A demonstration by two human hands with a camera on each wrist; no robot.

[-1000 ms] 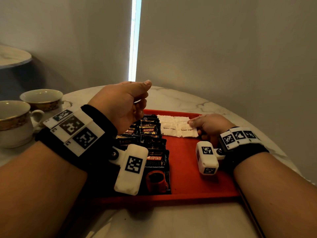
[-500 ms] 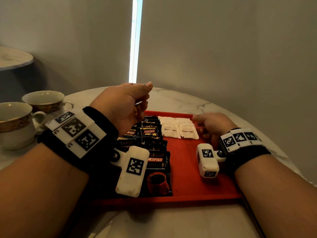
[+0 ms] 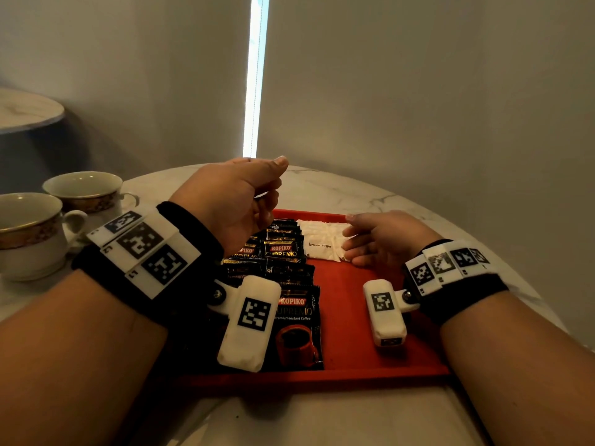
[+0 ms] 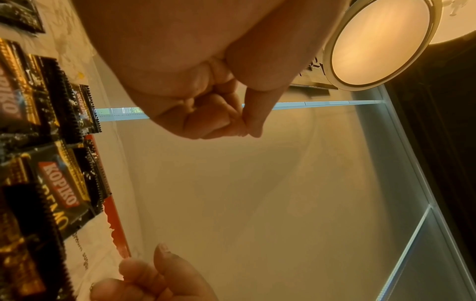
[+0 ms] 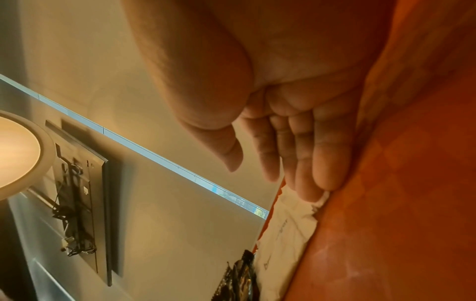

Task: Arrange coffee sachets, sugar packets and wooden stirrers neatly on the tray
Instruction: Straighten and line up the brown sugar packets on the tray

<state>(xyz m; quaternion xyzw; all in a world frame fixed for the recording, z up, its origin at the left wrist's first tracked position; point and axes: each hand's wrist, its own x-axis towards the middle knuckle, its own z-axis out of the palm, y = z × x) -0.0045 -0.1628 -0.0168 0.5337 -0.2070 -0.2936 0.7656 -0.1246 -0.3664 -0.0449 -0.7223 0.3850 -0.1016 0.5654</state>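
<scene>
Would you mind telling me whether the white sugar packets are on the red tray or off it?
On it: the sugar packets lie flat at the tray's far end beside the coffee sachets, the right hand's fingertips touching them.

My red tray (image 3: 354, 355) sits mid-surface (image 3: 338, 194) on the white marble, my two teacups (image 3: 35, 243) by its left edge.

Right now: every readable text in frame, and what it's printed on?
"KOPIKO" / "SUPREMO" / "Premium Instant Coffee": nearest coffee sachet.
"KOPIKO SUPREMO": sachet further back.
"brown sugar": white sugar packet.
Wristband tags: black-and-white code patterns; tiny numerals beside them unreadable.
</scene>
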